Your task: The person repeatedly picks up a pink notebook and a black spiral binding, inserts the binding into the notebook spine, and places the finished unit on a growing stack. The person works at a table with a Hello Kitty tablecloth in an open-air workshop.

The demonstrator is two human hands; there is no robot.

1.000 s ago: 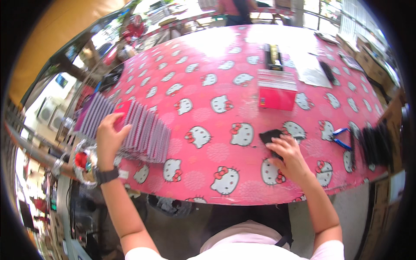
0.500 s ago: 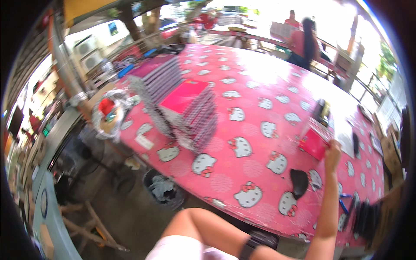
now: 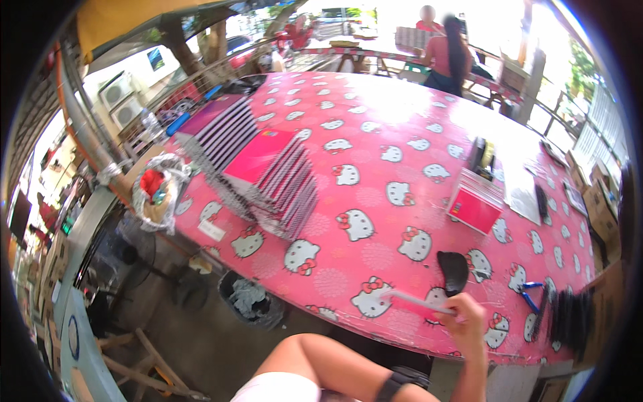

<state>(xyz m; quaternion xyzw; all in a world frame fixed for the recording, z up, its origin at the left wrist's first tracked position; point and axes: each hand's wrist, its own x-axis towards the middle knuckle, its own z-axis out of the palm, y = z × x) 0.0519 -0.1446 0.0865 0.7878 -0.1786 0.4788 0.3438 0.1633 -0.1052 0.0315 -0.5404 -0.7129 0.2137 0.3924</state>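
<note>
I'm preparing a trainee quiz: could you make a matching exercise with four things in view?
1. Hand tool
2. Bin
3. Curved item
4. Right hand

A. Black, lying on the pink table
B. Holding a thin item
C. Blue handles
D. On the floor

Pairs: 1-C, 2-D, 3-A, 4-B

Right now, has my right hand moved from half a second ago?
Yes: your right hand has come from beside the red stack toward the near edge of the table.
</note>
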